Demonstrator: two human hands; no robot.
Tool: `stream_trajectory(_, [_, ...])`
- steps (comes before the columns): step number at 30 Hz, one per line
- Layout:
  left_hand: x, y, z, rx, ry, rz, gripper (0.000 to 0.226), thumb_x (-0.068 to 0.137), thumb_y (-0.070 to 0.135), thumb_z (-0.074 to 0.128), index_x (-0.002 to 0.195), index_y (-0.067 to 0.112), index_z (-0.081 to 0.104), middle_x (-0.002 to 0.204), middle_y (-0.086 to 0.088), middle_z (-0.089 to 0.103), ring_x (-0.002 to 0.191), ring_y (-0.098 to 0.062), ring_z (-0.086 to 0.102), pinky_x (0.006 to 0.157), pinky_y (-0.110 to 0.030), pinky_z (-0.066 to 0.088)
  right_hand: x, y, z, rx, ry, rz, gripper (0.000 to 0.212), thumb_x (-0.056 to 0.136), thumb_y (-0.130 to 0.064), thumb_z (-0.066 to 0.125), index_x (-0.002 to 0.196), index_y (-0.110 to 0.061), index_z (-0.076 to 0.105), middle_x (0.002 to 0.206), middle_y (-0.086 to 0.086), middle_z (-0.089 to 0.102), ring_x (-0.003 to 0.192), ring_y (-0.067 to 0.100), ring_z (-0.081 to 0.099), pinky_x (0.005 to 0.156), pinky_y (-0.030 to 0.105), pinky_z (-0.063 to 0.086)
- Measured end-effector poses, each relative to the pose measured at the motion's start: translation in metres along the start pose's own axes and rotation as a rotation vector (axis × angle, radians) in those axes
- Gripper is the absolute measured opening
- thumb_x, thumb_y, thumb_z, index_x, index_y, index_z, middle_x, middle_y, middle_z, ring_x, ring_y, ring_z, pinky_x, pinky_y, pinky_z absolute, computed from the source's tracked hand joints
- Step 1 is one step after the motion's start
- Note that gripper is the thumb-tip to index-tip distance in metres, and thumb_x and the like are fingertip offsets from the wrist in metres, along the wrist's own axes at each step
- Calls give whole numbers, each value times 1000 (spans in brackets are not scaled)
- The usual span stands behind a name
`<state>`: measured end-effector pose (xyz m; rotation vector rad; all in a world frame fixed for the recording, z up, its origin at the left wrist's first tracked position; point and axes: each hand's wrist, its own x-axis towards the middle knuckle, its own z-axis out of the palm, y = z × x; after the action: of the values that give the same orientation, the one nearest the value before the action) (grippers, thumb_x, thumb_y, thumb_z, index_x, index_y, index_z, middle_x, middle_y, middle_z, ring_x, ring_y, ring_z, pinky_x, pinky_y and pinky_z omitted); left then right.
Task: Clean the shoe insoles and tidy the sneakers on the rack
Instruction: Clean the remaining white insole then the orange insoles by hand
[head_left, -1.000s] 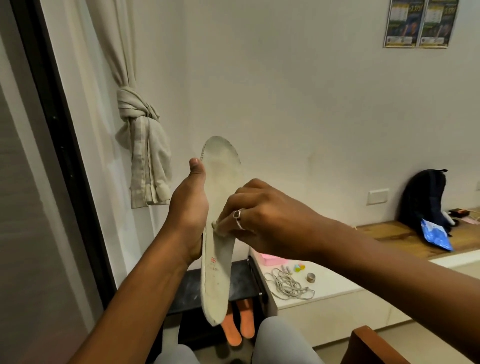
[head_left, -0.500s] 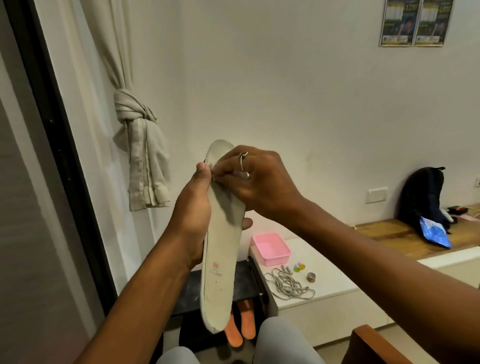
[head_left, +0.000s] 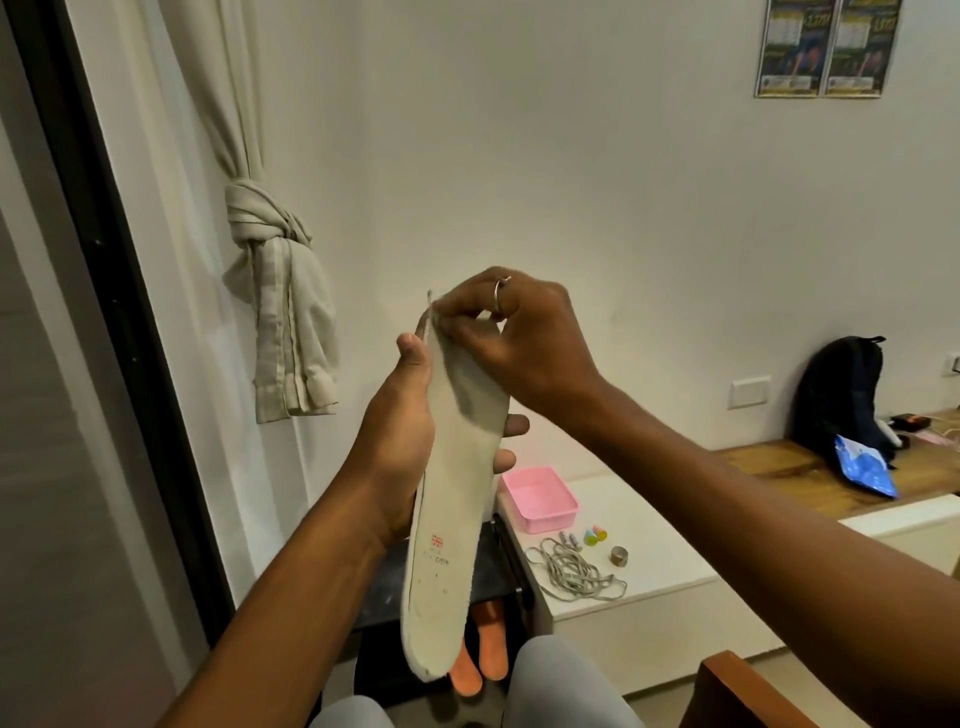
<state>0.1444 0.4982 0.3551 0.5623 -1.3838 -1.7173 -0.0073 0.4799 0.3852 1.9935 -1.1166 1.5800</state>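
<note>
The left hand (head_left: 400, 431) is raised, forearm slanting up, palm turned rightward; its grip is clamped on the pale insole (head_left: 452, 519), thumb up the left edge, fingertips showing round the right edge; the insole stands nearly upright in mid-air, heel down, above the dark rack (head_left: 384, 587); the right hand (head_left: 524, 338) reaches across, wrist bent, fingers curled, its grip pinched together on the insole's toe end; a pink tray (head_left: 540, 499) and tangled laces (head_left: 571, 571) sit on the white surface (head_left: 649, 519).
</note>
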Motion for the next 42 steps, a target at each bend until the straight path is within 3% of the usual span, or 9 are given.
stream_trajectory(8, [-1,2,-1,12,5,81,55,104,58,20,134,27,55,105,-12,77,82,-34,76,65,-52,61,-10,-6,2,40,-31,-94,12,82,-1,78,91,-8,81,93,4,75,84,9,69,78,14,51])
stream_trajectory(13, [-1,-2,2,72,5,95,57,103,60,21,139,28,52,113,-13,74,90,-37,75,58,-42,62,4,6,-7,10,19,-10,13,82,-3,77,91,-11,81,90,0,75,82,5,66,74,6,42])
stream_trajectory(17, [-2,3,-1,14,51,107,55,103,60,23,130,28,59,107,-9,77,85,-34,76,62,-53,62,-21,-15,-1,109,-115,-81,13,84,-5,78,96,-9,80,96,4,75,86,10,69,77,17,53])
stream_trajectory(22, [-1,-1,5,99,-11,72,60,101,63,15,130,31,57,107,-16,75,92,-38,75,66,-49,62,2,-1,-5,33,21,31,14,82,-4,77,93,-11,81,91,-3,75,84,1,66,74,6,43])
stream_trajectory(27, [1,1,-2,12,27,59,72,95,72,20,135,26,58,117,-16,73,92,-41,74,66,-54,59,-22,-20,1,123,-98,-63,13,84,-4,77,95,-9,81,95,2,75,86,8,69,76,17,53])
stream_trajectory(30, [2,0,0,48,23,62,71,95,73,17,128,29,61,113,-17,74,91,-41,74,69,-57,60,-15,-14,-3,94,-75,-52,12,84,-5,77,95,-9,81,95,2,75,86,7,69,78,15,52])
stream_trajectory(34, [1,-3,7,154,-3,105,68,96,69,8,116,34,63,104,-17,75,87,-39,75,65,-46,60,-1,-10,-1,37,14,-17,14,82,-2,77,92,-10,81,92,-1,75,84,5,68,76,9,47])
stream_trajectory(39, [3,-3,3,179,52,164,72,94,71,12,124,29,62,105,-12,76,83,-39,75,66,-54,61,-19,-24,-4,81,-66,-101,13,84,-3,77,94,-9,81,93,4,75,85,12,71,77,19,54])
stream_trajectory(42, [3,-4,7,202,-5,132,73,84,75,14,125,35,59,108,-17,74,89,-40,74,64,-44,60,-2,-9,-8,17,7,-25,13,82,-4,77,93,-10,81,92,-1,75,84,4,68,75,10,47])
